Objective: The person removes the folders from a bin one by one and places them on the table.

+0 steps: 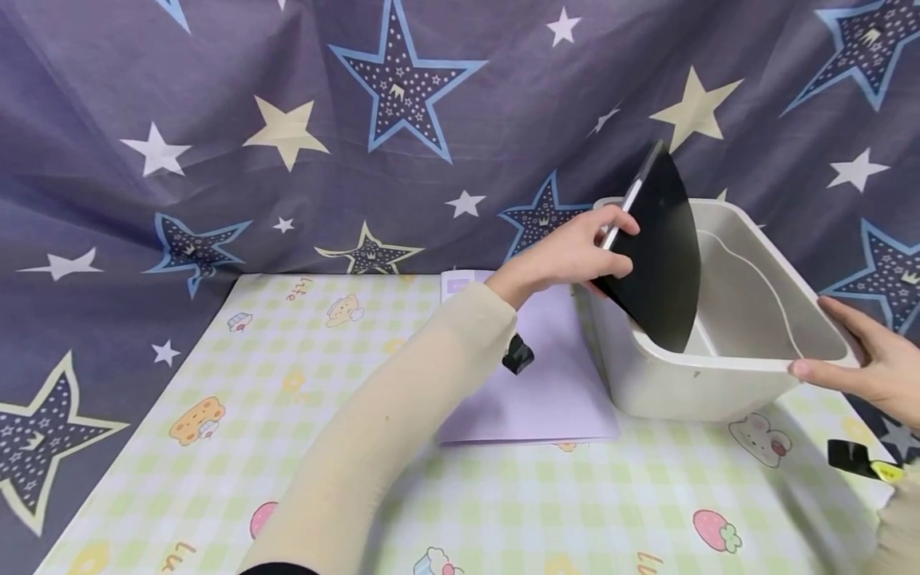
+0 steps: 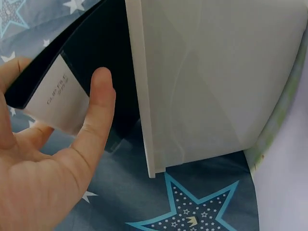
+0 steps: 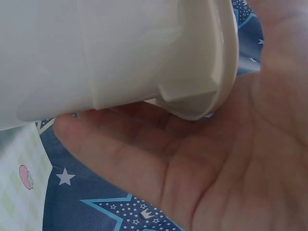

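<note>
My left hand (image 1: pixel 575 249) grips a black file folder (image 1: pixel 664 255) along its spine edge, thumb on one side and fingers on the other. The folder is tilted and bowed, its lower part inside the white plastic storage bin (image 1: pixel 690 391). In the left wrist view, a white label (image 2: pixel 57 98) with print shows between the folder's covers. My right hand (image 1: pixel 873 351) holds the bin at its right front corner, thumb on the front rim, fingers along the right side. In the right wrist view those fingers lie against the wall below the rim.
A lilac folder (image 1: pixel 532 407) lies flat on the table left of the bin, partly under my left forearm. The table has a green checked cloth (image 1: pixel 302 447). A dark star-patterned curtain (image 1: pixel 237 80) hangs close behind. Each wrist carries a black strap mount (image 1: pixel 850 458).
</note>
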The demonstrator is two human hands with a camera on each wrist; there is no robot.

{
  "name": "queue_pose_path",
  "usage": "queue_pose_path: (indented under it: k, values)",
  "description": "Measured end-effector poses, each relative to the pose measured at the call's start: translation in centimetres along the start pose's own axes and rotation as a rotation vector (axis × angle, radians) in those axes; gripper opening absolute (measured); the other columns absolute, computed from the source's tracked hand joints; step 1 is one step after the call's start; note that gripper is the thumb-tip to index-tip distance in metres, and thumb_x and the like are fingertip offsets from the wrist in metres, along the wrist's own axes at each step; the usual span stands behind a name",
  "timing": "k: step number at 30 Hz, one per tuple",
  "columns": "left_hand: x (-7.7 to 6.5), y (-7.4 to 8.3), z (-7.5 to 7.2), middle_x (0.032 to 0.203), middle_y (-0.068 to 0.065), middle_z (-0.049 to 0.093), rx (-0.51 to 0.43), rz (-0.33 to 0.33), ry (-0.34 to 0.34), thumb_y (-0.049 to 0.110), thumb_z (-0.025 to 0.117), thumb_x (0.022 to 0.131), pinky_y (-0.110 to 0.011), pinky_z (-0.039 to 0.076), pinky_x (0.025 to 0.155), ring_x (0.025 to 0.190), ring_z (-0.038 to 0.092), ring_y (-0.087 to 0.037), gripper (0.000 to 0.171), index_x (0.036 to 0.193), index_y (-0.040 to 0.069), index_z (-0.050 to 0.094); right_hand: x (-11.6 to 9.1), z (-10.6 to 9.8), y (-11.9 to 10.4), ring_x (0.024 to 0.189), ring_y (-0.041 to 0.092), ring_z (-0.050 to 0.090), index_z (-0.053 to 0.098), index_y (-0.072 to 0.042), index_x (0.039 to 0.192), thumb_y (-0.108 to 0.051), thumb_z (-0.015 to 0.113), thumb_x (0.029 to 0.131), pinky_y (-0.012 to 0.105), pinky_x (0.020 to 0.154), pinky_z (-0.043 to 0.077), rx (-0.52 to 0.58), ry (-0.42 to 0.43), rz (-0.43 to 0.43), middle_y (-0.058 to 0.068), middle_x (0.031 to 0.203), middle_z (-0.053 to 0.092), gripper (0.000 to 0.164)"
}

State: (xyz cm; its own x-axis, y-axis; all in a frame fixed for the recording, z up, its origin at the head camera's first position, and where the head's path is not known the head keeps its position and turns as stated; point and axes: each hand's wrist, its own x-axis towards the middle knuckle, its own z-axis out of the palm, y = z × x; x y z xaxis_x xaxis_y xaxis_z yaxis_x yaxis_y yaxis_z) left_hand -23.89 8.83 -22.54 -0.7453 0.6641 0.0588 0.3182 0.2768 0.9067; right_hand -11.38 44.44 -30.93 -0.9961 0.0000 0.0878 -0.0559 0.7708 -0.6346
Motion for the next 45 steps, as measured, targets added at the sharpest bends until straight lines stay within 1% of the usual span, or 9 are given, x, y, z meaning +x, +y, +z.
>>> queue_pose_path:
  k: [3,5,8,13,16,23,30,38,45]
  values:
    - [0.3,0.0,-0.3,0.099,-0.011,0.053,0.009,0.001,-0.001,0.004,0.066,0.080,-0.034,0.057,0.062,0.081,0.055,-0.020,0.049,0.125,0.014,0.049,0.0,0.0,-0.1,0.096,-0.013,0.034,-0.004,-0.005,0.152,-0.018,0.075,0.083,-0.001,0.064,0.030,-0.008,0.000,0.003,0.044,0.143,0.017,0.105]
    - [0.4,-0.1,-0.4,0.096,-0.011,0.053,0.026,0.002,0.008,0.004,0.070,0.079,-0.033,0.056,0.062,0.077,0.054,-0.019,0.051,0.125,0.014,0.049,0.0,0.0,-0.2,0.090,-0.019,0.027,-0.003,-0.004,0.152,-0.018,0.075,0.082,-0.001,0.064,0.030,-0.007,0.006,-0.003,0.044,0.142,0.018,0.105]
    - [0.5,-0.2,-0.6,0.088,-0.009,0.052,0.078,0.012,0.027,0.007,0.074,0.078,-0.029,0.053,0.061,0.071,0.051,-0.018,0.052,0.123,0.014,0.050,0.1,0.1,-0.2,0.089,-0.019,0.027,-0.003,-0.004,0.152,-0.018,0.076,0.082,-0.001,0.063,0.030,-0.013,0.011,-0.002,0.044,0.142,0.019,0.106]
    - [0.5,-0.4,-0.5,0.087,-0.008,0.053,0.114,0.036,0.044,0.008,0.076,0.077,-0.027,0.048,0.062,0.075,0.050,-0.018,0.052,0.122,0.014,0.052,0.0,0.1,-0.1,0.088,-0.021,0.025,-0.003,-0.002,0.151,-0.017,0.075,0.082,-0.001,0.063,0.031,-0.001,0.005,-0.006,0.045,0.141,0.019,0.105]
    - [0.5,-0.4,-0.5,0.089,-0.008,0.054,0.110,0.040,0.050,0.007,0.076,0.076,-0.025,0.047,0.064,0.080,0.050,-0.017,0.052,0.122,0.014,0.052,0.0,0.0,-0.1,0.087,-0.022,0.025,-0.003,-0.002,0.151,-0.017,0.075,0.082,-0.001,0.063,0.031,-0.004,0.001,-0.005,0.045,0.140,0.020,0.105]
    - [0.4,0.2,-0.5,0.086,-0.008,0.053,0.088,0.032,0.033,0.004,0.075,0.076,-0.026,0.046,0.063,0.072,0.050,-0.018,0.054,0.124,0.013,0.051,0.1,0.0,-0.2,0.087,-0.022,0.025,-0.003,-0.002,0.151,-0.017,0.075,0.082,0.000,0.062,0.031,-0.002,0.000,-0.002,0.045,0.139,0.021,0.106]
    - [0.2,0.5,-0.5,0.085,-0.007,0.053,0.114,0.047,0.057,0.004,0.075,0.075,-0.025,0.047,0.065,0.078,0.051,-0.018,0.054,0.123,0.013,0.052,0.1,0.0,-0.2,0.087,-0.022,0.026,-0.003,-0.002,0.151,-0.017,0.075,0.082,0.000,0.062,0.031,0.001,0.002,0.002,0.045,0.140,0.021,0.106]
    - [-0.3,0.1,-1.3,0.093,-0.007,0.056,0.133,0.046,0.075,0.007,0.076,0.075,-0.024,0.045,0.068,0.082,0.052,-0.017,0.054,0.123,0.014,0.052,0.1,0.0,-0.4,0.087,-0.022,0.025,-0.002,-0.002,0.151,-0.019,0.076,0.082,0.000,0.062,0.031,-0.016,0.004,0.003,0.045,0.139,0.023,0.106]
    - [-0.9,-0.3,-2.1,0.100,-0.009,0.055,0.109,0.030,0.089,0.007,0.076,0.075,-0.027,0.046,0.066,0.077,0.054,-0.021,0.054,0.122,0.015,0.051,0.2,-0.1,-0.4,0.086,-0.023,0.027,0.000,0.000,0.151,-0.017,0.076,0.081,0.000,0.061,0.032,-0.010,0.013,-0.006,0.046,0.135,0.026,0.105]
